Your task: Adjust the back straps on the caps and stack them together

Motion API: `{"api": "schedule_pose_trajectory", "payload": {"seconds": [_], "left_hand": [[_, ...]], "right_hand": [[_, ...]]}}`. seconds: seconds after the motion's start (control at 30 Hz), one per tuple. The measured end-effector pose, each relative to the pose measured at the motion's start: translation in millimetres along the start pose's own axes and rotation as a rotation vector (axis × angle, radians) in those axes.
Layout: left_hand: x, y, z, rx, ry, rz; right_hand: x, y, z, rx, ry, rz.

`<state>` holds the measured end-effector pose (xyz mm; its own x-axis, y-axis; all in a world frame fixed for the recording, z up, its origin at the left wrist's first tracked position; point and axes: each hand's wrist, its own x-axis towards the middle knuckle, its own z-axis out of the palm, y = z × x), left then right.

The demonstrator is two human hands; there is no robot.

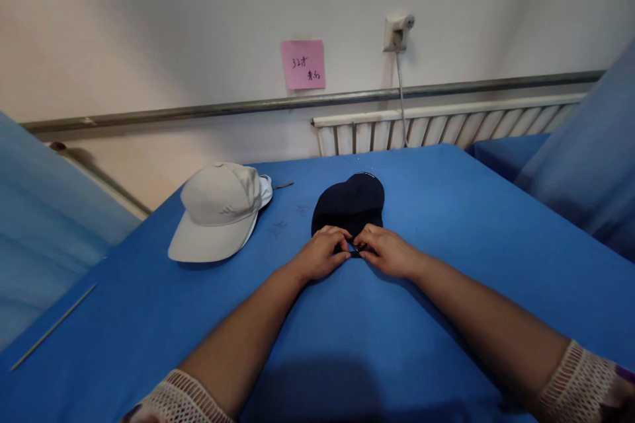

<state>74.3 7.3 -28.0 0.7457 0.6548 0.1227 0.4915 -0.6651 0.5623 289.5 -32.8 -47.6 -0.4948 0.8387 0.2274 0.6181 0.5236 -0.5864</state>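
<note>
Midway along the blue table's [421, 344] far edge, a little in from it, left hand [325, 252] and right hand [389, 251] pinch the black cap's [347, 201] narrow strap [355, 254], fingertips nearly closed, probably steadying it from both sides. Beyond them its crown looks dark, smooth, rounded; a pale cap [218, 198] sits towards the far left corner.

Solid blue spread right across the cloth [421, 317], and there at twelve o'clock came the dark cap [347, 201], close to black, with a fine whitish line on its upper edge! Over at ten, the pale cap [221, 198] answered in light greyish beige, small grey slanting stripes on its side. Pink blazed from the note [303, 65] at twelve, its writing black, while cream openwork mesh patterned the sleeves [181, 396] at seven and five, and purple flashed at five.
</note>
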Motion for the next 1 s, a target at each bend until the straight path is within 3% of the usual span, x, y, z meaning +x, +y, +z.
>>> {"api": "schedule_pose_trajectory", "payload": {"seconds": [0.27,0.47,0.7,1.0], "left_hand": [[-3.6,-6.2,-17.5,-0.421,-0.072,-0.095],[-4.1,-10.6,-18.1,-0.815,0.036,-0.239],[-2.4,-12.9,-11.6,-0.855,0.116,-0.278],[-2.2,-12.7,-10.0,-0.791,0.127,-0.258]], "right_hand": [[-0.6,0.1,-1.2,0.01,-0.002,0.005],[0.9,1.1,1.0,-0.077,-0.027,0.045],[7.3,-9.5,4.7,-0.202,0.017,0.127],[4.6,-6.6,10.1,-0.185,0.063,0.233]]}}
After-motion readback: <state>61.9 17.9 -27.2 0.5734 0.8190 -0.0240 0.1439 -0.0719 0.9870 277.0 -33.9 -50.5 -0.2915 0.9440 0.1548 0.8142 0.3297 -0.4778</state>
